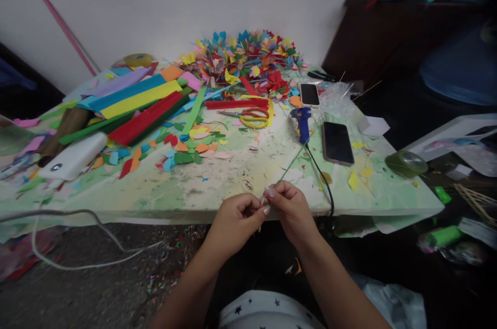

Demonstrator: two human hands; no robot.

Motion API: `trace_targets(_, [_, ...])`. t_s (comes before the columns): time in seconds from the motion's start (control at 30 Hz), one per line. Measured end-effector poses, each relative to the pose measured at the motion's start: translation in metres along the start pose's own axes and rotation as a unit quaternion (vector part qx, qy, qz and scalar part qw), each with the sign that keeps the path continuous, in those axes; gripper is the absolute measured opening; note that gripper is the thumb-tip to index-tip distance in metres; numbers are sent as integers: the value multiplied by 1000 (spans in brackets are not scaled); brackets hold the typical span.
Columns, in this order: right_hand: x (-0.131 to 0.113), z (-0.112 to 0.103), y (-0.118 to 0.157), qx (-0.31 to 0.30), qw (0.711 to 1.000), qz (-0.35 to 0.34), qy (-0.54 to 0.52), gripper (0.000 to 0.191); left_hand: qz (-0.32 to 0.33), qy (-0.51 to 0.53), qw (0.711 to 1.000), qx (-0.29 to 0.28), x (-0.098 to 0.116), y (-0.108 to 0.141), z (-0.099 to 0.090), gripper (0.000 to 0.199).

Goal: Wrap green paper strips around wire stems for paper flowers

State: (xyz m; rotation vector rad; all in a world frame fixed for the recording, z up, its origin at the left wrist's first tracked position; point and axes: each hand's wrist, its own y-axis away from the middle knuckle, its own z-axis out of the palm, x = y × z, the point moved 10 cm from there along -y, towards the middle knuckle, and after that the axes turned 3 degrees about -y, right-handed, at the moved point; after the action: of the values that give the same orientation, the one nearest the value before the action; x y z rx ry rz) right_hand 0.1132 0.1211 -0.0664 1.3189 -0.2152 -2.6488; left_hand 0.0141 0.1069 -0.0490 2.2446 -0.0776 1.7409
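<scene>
My left hand (239, 219) and my right hand (290, 211) meet at the table's front edge, fingertips pinched together. A thin green stem (292, 164) slants up and away from between the fingers, towards the blue glue gun (302, 124). My right hand grips this stem near its lower end. Against it press the left thumb and forefinger, closed on something small that the fingers mostly hide. Behind the hands lie scissors (254, 117) with red and yellow handles, and cut paper petals (187, 157) in many colours.
Paper flowers (248, 57) are heaped at the back by the wall. Rolled coloured paper (145, 119) and a white power bank (73, 157) lie left. Right are a dark phone (337, 142), a smaller phone (309, 95), green tape (406, 163) and the glue gun's black cord (323, 176).
</scene>
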Motion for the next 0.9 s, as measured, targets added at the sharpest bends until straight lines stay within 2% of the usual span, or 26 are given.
trace_targets(0.17, [2,-1,-2,-10,1000,-2,0,31,-9,18,1000,-6,-2,-1,1,21])
trace_targets(0.37, [-19,-22,-8,64,996,-59,26,25,-26,3,999,-30,-7,0,7,20])
trace_targets(0.5, [-24,-29,-9,86,994,-53,44,28,-25,-2,999,-41,-9,0,11,20])
trace_targets(0.7, [-24,-28,-9,71,995,-57,41,20,-29,10,999,-39,-10,-2,11,22])
trace_targets(0.9, [-26,-21,-10,24,997,-61,41,22,-28,24,998,-44,-8,-2,12,24])
